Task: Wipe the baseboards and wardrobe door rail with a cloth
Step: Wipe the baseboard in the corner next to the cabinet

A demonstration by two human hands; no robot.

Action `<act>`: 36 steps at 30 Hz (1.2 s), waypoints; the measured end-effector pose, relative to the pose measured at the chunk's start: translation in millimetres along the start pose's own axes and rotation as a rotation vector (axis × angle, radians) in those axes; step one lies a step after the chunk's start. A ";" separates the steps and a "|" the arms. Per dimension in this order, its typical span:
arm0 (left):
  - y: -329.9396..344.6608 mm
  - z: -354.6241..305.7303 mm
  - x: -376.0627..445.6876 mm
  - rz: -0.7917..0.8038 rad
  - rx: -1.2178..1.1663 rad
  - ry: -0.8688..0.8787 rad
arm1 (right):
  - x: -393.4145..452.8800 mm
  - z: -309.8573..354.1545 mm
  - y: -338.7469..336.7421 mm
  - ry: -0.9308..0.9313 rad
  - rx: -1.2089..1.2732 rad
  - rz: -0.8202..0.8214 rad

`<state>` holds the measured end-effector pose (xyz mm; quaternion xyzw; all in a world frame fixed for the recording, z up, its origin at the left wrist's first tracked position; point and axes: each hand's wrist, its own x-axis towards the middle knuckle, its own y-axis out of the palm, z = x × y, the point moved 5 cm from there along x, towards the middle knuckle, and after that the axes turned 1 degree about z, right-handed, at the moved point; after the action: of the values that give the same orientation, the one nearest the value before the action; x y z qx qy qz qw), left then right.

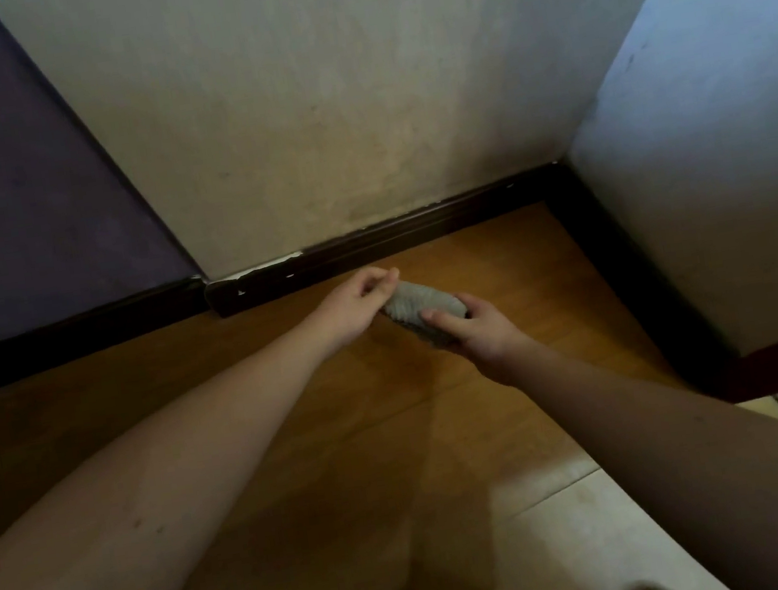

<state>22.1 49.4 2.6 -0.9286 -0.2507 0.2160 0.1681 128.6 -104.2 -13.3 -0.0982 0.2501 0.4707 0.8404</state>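
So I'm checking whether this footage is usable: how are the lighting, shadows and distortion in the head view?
Head view: dim and soft overall; the cloth between the left hand and right hand shows little texture; the dark baseboard loses detail in shadow; a broad shadow covers the near wooden floor; wide-angle distortion tilts the walls and enlarges the forearms.

1 head view – looks steeply down, near floor [296, 433] corner

cloth [422, 311] between both hands above floor [443, 412], baseboard [370, 247] just behind, wall [300, 107] above it
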 end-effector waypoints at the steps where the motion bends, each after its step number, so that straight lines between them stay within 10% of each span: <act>1: -0.5 1.1 0.9 -0.018 0.029 -0.011 | 2.7 2.8 -10.6 -0.024 -0.046 -0.067; 10: 18.6 6.5 2.0 0.168 0.902 0.084 | 11.4 22.6 -105.6 -0.149 -0.314 -0.606; 36: 54.7 102.2 -2.6 0.453 0.986 0.118 | 100.3 35.7 -199.4 -0.160 -0.394 -0.945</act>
<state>-8.1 24.1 -106.5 -0.7810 0.0963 0.2865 0.5466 351.2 -122.7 -48.2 -0.3206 0.0201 0.0841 0.9432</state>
